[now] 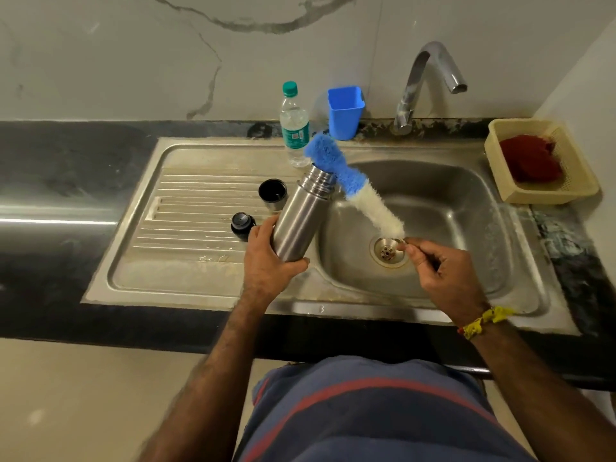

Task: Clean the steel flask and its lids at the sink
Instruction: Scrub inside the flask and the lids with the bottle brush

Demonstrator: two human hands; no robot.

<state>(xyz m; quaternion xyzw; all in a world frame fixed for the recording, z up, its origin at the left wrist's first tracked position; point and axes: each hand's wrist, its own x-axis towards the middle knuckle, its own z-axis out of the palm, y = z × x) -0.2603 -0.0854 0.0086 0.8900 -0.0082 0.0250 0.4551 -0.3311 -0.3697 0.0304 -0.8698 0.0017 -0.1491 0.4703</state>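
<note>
Flask [297, 215]: gripped low on its body by left hand [266, 258], over the sink [466, 208] basin's left rim; long axis tilted, open mouth pointing up and away.
Brush [353, 185]: handle pinched by right hand [446, 271] above the drain; blue tip just beside flask mouth, not yet in.
Judgement: swing tip into line with mouth.
Lids [272, 194]: two, on drainboard left of flask.
</note>
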